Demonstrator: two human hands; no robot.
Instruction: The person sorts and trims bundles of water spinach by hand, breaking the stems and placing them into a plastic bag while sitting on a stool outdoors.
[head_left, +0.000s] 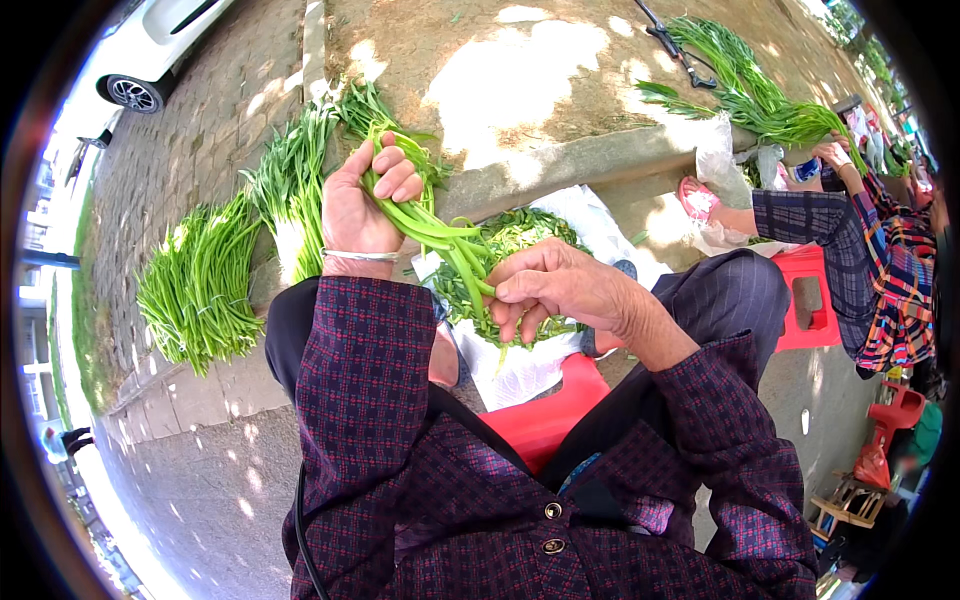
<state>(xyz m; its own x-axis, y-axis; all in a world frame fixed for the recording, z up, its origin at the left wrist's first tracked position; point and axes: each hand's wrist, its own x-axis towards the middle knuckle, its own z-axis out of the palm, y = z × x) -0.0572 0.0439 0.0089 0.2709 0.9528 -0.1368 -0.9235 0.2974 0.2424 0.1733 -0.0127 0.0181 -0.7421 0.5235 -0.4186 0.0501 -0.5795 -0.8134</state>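
Note:
My left hand (364, 202) is closed around a bunch of leafy green vegetable stems (442, 238), its leaves spreading beyond the fist and the stem ends pointing towards my other hand. With thumb and forefinger, my right hand (577, 289) pinches the end of a stem. Below both hands, a white plastic bag (517, 379) lies spread between my feet, heaped with loose green leaves and trimmings (532, 229). To the left lie a bundle of green stems (199, 289), tied with a band, and a leafy bundle (300, 195) beside it.
A concrete kerb (570, 161) runs behind the bag. On the right, a person (832, 225) on a red plastic stool (814, 300) holds long greens (765, 97). A black stick with a handle (679, 52) lies nearby. Red plastic (555, 420) shows between my legs; a white car (150, 52) stands upper left.

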